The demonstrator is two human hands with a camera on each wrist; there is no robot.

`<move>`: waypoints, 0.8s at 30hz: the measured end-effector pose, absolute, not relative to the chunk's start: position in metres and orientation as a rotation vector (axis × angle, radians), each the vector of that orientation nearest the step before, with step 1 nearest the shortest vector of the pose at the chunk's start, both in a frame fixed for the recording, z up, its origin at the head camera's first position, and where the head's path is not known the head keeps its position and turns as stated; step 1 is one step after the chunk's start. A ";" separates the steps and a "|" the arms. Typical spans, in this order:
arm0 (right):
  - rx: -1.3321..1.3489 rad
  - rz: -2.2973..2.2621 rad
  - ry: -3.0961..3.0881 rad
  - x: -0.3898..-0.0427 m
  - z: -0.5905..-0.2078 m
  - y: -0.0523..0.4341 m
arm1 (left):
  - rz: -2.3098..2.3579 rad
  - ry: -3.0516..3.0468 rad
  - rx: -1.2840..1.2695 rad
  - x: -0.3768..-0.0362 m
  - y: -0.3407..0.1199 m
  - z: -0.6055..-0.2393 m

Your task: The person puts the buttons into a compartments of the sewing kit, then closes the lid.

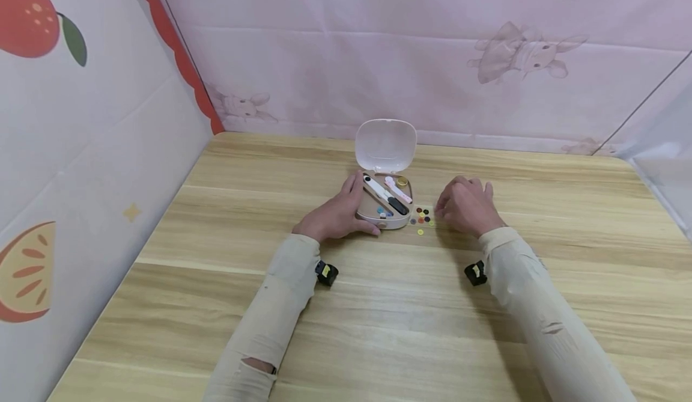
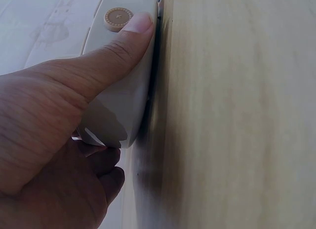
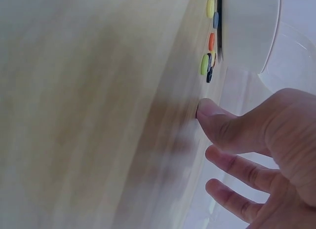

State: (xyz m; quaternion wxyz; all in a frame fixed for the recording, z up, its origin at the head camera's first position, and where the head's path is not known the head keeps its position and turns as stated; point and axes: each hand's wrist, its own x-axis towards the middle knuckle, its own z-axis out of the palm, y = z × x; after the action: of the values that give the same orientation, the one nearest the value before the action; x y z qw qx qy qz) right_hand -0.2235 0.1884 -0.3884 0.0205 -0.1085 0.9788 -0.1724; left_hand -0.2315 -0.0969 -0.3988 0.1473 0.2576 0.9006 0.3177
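Observation:
A white sewing box stands with its lid raised. My left hand grips its left side, thumb along the front near the round tan catch, fingers around the far side. Inside lie a white-and-black tool, a pink-and-white strip, a gold ring-shaped piece and small blue and white buttons. Right of the box, several coloured buttons lie loose. Beyond them my right hand pinches a dark button, mostly hidden by the thumb, low at the tabletop.
The box and buttons sit on a light wood-grain table, toward its back edge. Behind it hangs a pink printed curtain, and a white panel with fruit pictures stands at the left. A yellow button lies nearer the front than the others.

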 end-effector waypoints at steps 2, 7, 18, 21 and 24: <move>-0.341 -0.533 3.036 -0.223 -0.388 0.188 | 0.915 2.590 0.743 -0.232 -0.097 -0.399; -0.352 -0.530 3.039 -0.223 -0.389 0.189 | 0.921 2.595 0.751 -0.232 -0.097 -0.399; -0.338 -0.537 3.023 -0.224 -0.392 0.189 | 0.920 2.588 0.720 -0.231 -0.096 -0.399; -0.346 -0.541 3.028 -0.224 -0.392 0.188 | 0.920 2.590 0.725 -0.232 -0.096 -0.399; -0.352 -0.551 3.034 -0.223 -0.392 0.188 | 0.915 2.592 0.723 -0.231 -0.096 -0.399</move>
State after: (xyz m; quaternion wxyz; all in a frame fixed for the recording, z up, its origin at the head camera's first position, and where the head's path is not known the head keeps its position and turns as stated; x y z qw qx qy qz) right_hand -0.2230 0.1880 -0.3917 0.0192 -0.1133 0.9774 -0.1775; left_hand -0.2314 -0.0960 -0.3985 0.1490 0.2516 0.9017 0.3184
